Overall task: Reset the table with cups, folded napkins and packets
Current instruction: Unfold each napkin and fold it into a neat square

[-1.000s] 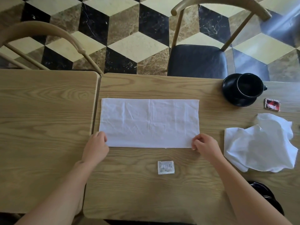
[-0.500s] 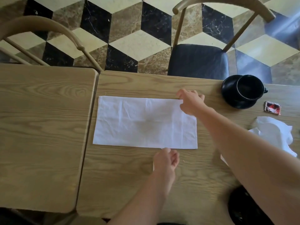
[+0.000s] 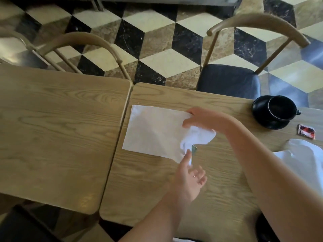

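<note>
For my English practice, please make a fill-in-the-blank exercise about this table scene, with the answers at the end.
1. The right hand lifts one end of the white ____ lying flat on the table.
2. The black cup stands on a black ____.
3. The small red packet lies to the ____ of the cup, as seen in the picture.
4. The left hand wears a ____ on one finger.

Missing words: napkin; saucer; right; ring

The table (image 3: pixel 157 189) is matt, grained wood. The napkin (image 3: pixel 153 133) is soft white cloth, creased. The cup (image 3: pixel 281 109) looks glossy black; the floor (image 3: pixel 157 41) polished marble.
</note>
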`<state>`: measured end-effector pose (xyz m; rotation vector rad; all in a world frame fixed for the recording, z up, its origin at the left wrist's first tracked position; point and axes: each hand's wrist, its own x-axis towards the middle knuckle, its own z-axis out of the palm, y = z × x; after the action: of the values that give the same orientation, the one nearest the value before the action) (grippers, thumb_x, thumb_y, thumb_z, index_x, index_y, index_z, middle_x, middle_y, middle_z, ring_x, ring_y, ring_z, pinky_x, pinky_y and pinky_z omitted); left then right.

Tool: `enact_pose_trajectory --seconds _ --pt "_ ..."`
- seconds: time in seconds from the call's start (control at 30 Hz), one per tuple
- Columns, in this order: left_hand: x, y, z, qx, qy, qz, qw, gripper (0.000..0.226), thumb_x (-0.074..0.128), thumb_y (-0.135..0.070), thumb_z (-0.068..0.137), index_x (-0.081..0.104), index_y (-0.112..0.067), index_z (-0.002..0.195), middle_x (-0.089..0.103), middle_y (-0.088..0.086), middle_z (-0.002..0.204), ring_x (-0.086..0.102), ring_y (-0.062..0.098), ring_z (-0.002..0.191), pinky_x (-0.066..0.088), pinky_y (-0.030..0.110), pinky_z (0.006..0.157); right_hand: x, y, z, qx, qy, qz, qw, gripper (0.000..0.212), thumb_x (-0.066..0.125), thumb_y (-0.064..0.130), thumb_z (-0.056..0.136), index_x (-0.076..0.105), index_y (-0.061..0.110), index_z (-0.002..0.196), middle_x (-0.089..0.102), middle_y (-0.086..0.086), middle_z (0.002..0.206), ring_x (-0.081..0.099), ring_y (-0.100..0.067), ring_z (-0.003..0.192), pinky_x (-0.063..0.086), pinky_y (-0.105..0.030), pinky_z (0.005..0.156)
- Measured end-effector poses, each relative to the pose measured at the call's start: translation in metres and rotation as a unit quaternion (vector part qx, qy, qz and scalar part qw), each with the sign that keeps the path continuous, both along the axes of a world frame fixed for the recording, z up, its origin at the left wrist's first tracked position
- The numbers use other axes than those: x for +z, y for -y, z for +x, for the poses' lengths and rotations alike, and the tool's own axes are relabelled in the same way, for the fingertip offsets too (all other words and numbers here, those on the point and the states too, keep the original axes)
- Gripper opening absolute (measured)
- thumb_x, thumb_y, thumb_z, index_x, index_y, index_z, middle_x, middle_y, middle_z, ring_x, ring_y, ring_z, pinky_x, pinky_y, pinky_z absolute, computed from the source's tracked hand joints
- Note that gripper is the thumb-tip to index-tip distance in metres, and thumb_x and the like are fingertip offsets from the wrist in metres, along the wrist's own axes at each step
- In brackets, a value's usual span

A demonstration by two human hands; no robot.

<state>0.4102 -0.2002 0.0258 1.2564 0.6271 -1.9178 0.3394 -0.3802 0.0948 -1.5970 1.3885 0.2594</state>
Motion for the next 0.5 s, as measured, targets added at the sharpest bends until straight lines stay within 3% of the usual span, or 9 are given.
enact_pose_trajectory --seconds 0.07,0.1,0.17,0.23,0.27,0.33,0.4,0.43,0.5 --pt "0.018 -0.006 0.020 0.036 -0.031 -0.067 0.997 0.073 0.076 -0.057 0.077 0.056 -0.009 0.128 0.069 0.016 0.126 0.065 0.033 0.114 0.048 0.046 0.104 0.030 -0.023 0.011 -0.102 0.129 0.037 0.986 0.034 0.074 0.043 0.069 0.071 0.025 0.098 0.077 -0.007 0.094 0.074 -0.026 0.085 0.059 -0.042 0.071" --pt "0.028 -0.011 0.032 0.053 -0.030 -0.106 0.993 0.070 0.077 -0.055 0.076 0.061 -0.012 0.129 0.069 0.016 0.130 0.065 0.034 0.118 0.045 0.048 0.109 0.042 -0.036 0.012 -0.165 0.218 0.071 0.959 0.032 0.077 0.037 0.072 0.074 0.023 0.100 0.078 -0.009 0.096 0.076 -0.028 0.086 0.063 -0.043 0.069" --pt "0.045 -0.021 0.060 0.069 -0.005 -0.170 0.983 0.045 0.082 -0.040 0.076 0.076 -0.017 0.114 0.069 0.014 0.132 0.067 0.032 0.118 0.045 0.047 0.110 0.059 -0.068 0.011 -0.272 0.357 0.135 0.883 0.022 0.078 0.027 0.078 0.080 0.019 0.098 0.080 -0.012 0.100 0.078 -0.029 0.086 0.063 -0.038 0.065" --pt "0.056 -0.033 0.093 0.065 0.012 -0.214 0.975 0.022 0.071 -0.026 0.087 0.080 -0.018 0.105 0.067 0.015 0.136 0.066 0.032 0.121 0.047 0.047 0.105 0.067 -0.103 0.009 -0.345 0.412 0.178 0.824 0.020 0.079 0.026 0.078 0.083 0.018 0.095 0.080 -0.012 0.100 0.078 -0.026 0.085 0.062 -0.036 0.065" --pt "0.059 -0.038 0.109 0.063 0.013 -0.223 0.973 0.023 0.066 -0.023 0.090 0.078 -0.015 0.107 0.063 0.018 0.140 0.065 0.034 0.123 0.047 0.047 0.102 0.069 -0.119 0.008 -0.381 0.431 0.206 0.791 0.023 0.080 0.026 0.077 0.084 0.014 0.096 0.079 -0.012 0.099 0.077 -0.026 0.084 0.063 -0.036 0.067" --pt "0.068 -0.042 0.134 0.035 0.032 -0.240 0.970 0.045 0.077 -0.026 0.081 0.067 -0.009 0.121 0.057 0.019 0.146 0.060 0.036 0.125 0.046 0.051 0.101 0.071 -0.144 0.007 -0.427 0.466 0.246 0.735 0.034 0.078 0.028 0.079 0.079 0.004 0.104 0.076 -0.014 0.096 0.075 -0.027 0.080 0.062 -0.036 0.067" --pt "0.077 -0.045 0.148 -0.047 0.051 -0.289 0.955 0.090 0.094 -0.037 0.063 0.056 -0.009 0.139 0.057 0.014 0.147 0.055 0.033 0.133 0.036 0.054 0.115 0.081 -0.161 0.007 -0.430 0.485 0.252 0.719 0.030 0.069 0.030 0.086 0.077 0.004 0.097 0.073 -0.013 0.086 0.072 -0.024 0.074 0.059 -0.032 0.064" --pt "0.081 -0.048 0.152 -0.079 0.036 -0.313 0.946 0.097 0.094 -0.041 0.062 0.052 -0.012 0.144 0.057 0.012 0.148 0.052 0.032 0.138 0.029 0.055 0.121 0.085 -0.166 0.007 -0.434 0.494 0.244 0.713 0.026 0.066 0.029 0.088 0.078 0.006 0.089 0.073 -0.011 0.080 0.071 -0.022 0.070 0.058 -0.030 0.062" --pt "0.087 -0.050 0.153 -0.125 0.009 -0.334 0.934 0.085 0.087 -0.044 0.073 0.053 -0.015 0.146 0.057 0.010 0.148 0.050 0.030 0.140 0.028 0.055 0.121 0.095 -0.174 0.006 -0.448 0.508 0.219 0.703 0.025 0.065 0.028 0.088 0.076 0.008 0.078 0.071 -0.009 0.072 0.070 -0.021 0.064 0.056 -0.028 0.058"
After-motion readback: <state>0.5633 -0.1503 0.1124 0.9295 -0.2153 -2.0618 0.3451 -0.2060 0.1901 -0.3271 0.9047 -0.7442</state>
